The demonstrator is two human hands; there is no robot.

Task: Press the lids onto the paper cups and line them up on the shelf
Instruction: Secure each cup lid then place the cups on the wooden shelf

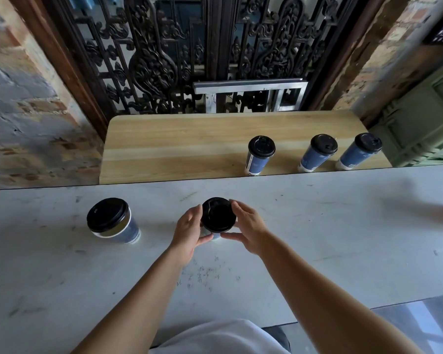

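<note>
Cups on shelf: three lidded cups (315,152) stood in a row along the wooden shelf's (179,146) front edge, toward its right end.
Cup in hand: our left hand (188,232) and right hand (250,227) clasped the middle cup (218,217) near the tabletop's (317,226) far edge, its lid on; seating we couldn't judge.
Left to do: a lidded cup (111,221) waited toward the left edge; we judged two still needed shelving.
</note>
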